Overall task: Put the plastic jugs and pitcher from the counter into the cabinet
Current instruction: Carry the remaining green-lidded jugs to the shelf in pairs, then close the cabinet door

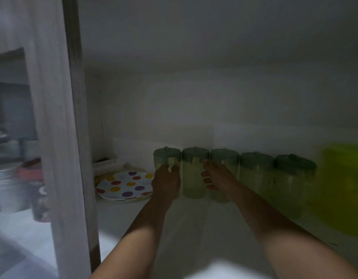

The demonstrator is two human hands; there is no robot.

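Note:
Several pale plastic jugs with green lids stand in a row at the back of the dim cabinet shelf (133,210). My left hand (166,181) wraps the leftmost jug (166,157). My right hand (216,177) rests against the third jug (224,158), fingers curled toward the second jug (194,178) between the hands. Two more jugs (256,170) (292,174) stand to the right. A bright yellow-green plastic container (343,188), blurred, sits at the far right.
A white plate with coloured dots (124,185) lies on the shelf left of the jugs, with a pale tray (107,164) behind it. The open cabinet door (59,117) stands at the left. Metal pots and a dark jar (38,200) sit beyond it.

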